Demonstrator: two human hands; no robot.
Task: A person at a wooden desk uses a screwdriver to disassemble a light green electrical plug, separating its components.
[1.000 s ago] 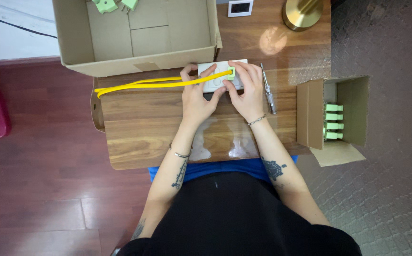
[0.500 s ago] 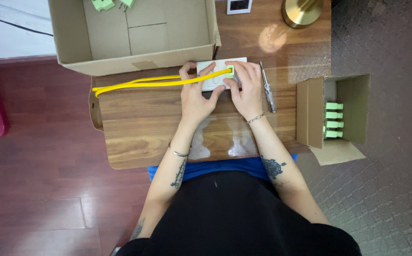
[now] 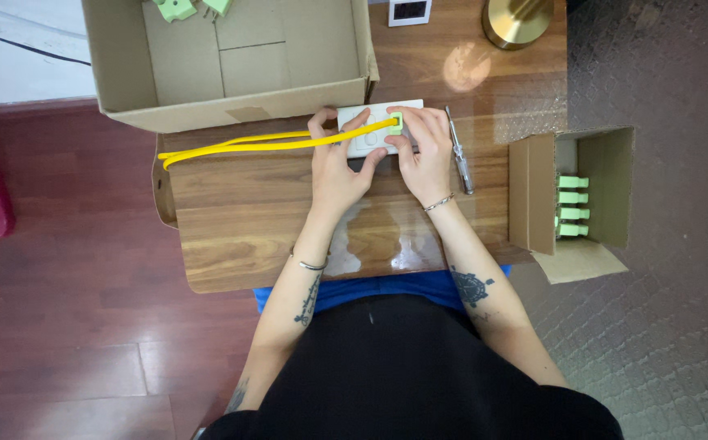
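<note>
Both my hands rest on a white rectangular power strip lying on the wooden table. My left hand grips the strip's left part and the yellow cable that runs off to the left. My right hand holds the right part, its fingers on a small light-green plug seated in the strip.
A large open cardboard box with green plugs stands at the back left. A screwdriver lies right of my hand. A small open carton holding several green plugs sits at the right edge. A brass lamp base stands behind.
My fingers shifted slightly on the strip and plug; the yellow cable stays stretched to the left. Otherwise little has moved.
</note>
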